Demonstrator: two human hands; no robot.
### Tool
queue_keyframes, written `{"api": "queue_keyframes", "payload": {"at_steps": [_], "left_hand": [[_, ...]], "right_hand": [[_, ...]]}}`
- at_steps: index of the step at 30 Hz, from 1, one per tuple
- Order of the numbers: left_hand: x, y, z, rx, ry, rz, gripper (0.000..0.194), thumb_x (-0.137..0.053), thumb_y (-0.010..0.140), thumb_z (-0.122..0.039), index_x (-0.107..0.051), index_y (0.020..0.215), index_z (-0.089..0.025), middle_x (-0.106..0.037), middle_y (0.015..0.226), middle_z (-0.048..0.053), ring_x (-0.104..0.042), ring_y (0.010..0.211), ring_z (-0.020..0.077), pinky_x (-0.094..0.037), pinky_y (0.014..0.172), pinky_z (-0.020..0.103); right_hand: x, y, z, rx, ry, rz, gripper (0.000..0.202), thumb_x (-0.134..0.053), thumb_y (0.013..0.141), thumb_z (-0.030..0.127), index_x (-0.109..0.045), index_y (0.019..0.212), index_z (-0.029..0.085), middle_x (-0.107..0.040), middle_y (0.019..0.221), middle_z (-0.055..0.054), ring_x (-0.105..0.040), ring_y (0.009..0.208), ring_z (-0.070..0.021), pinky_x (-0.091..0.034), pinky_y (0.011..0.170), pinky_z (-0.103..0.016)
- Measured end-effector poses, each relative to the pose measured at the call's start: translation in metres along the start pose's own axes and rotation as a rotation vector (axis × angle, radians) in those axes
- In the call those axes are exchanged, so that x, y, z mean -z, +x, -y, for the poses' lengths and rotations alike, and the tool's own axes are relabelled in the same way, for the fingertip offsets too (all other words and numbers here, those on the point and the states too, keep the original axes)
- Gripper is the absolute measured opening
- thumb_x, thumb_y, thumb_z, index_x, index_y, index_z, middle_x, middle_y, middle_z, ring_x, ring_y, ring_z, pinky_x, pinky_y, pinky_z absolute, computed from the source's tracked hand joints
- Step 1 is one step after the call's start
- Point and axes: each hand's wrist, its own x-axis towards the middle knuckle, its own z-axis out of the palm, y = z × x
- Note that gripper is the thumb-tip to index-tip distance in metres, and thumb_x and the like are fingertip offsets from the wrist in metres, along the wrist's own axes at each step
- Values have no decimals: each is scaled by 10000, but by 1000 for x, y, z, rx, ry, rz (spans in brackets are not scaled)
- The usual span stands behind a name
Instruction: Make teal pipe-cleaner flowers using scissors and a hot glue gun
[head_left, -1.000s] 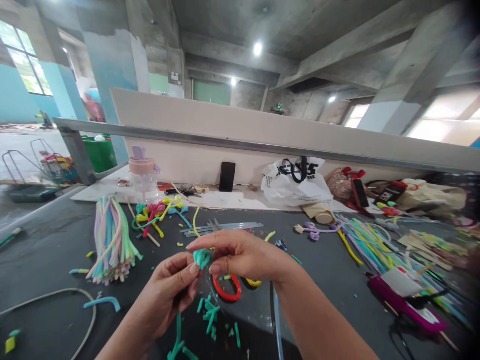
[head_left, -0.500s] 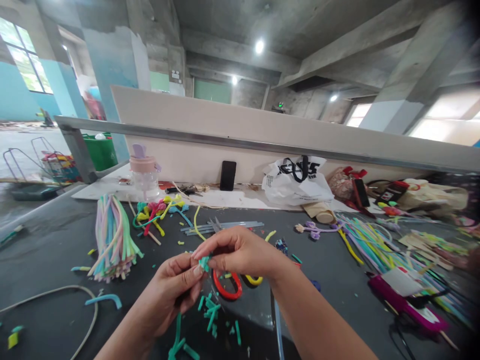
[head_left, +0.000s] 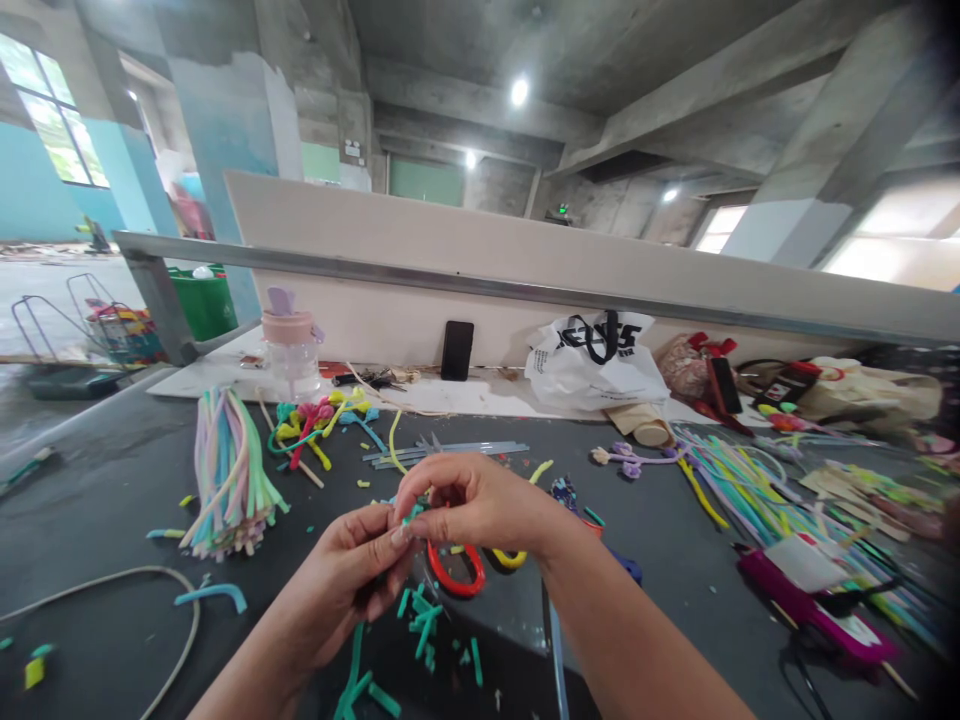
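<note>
In front of me both hands meet over the dark table. My left hand [head_left: 360, 560] pinches a small green chenille-stem piece [head_left: 409, 514] between thumb and fingers. Over it my right hand [head_left: 476, 505] curls, thumb and fingertips closed on the same piece, most of which they hide. Just below the hands lie several short green cut pieces [head_left: 424, 620] and a longer green stem [head_left: 356, 660]. A red scissor-handle loop [head_left: 457, 580] and a yellow loop [head_left: 510, 560] show beneath my right hand, partly covered by it.
A pastel stem bundle [head_left: 229, 480] and coloured knobbed stems [head_left: 319, 425] lie left. Translucent sticks [head_left: 480, 449] are behind the hands. At right are loose stems [head_left: 739, 480] and a magenta device [head_left: 817, 610]. A bottle [head_left: 289, 350], phone [head_left: 457, 350] and white bag [head_left: 592, 365] stand behind.
My right fingertips have closed further over the green piece, so less of it shows. Both hands stay in nearly the same place; the view has shifted very slightly.
</note>
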Motion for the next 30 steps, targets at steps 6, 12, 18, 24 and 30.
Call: {"api": "queue_keyframes", "payload": {"at_steps": [6,12,18,24,30], "left_hand": [[-1,-1,-2,-7,20,-1,272,-655,748,-374,-547,673,-136,-460,482,-53,-333,370,26,-188,354,155],[-4,-3,-4,-43,31,-33,306,-659,732,-394,-516,632,-143,-431,470,-61,-309,376,27,-187,361,164],[-8,-1,-3,-67,130,-41,301,-605,774,-421,-531,675,-146,-468,490,-52,-330,354,27,-182,350,163],[-4,4,3,-187,384,-125,246,-611,766,-375,-599,859,-148,-470,516,-62,-376,386,53,-273,375,170],[0,2,7,-515,869,-401,150,-596,786,-299,-626,904,-212,-663,824,12,-606,716,147,-446,646,219]], "right_hand": [[-5,1,-3,-23,-31,-36,147,-582,738,135,-633,864,192,-503,683,47,-402,536,-54,-331,476,-161],[-9,3,-9,-105,-3,-63,133,-599,739,198,-604,871,181,-457,563,66,-401,498,-57,-319,438,-155],[-3,3,-7,-116,159,-56,246,-592,741,151,-595,983,195,-534,705,37,-521,591,-70,-436,528,-175],[2,2,-10,-184,184,-84,199,-595,767,188,-606,964,170,-517,602,51,-529,520,-68,-444,500,-173],[-1,6,-13,-204,152,-118,162,-597,771,208,-597,929,172,-535,613,48,-554,523,-75,-443,501,-175]]}}
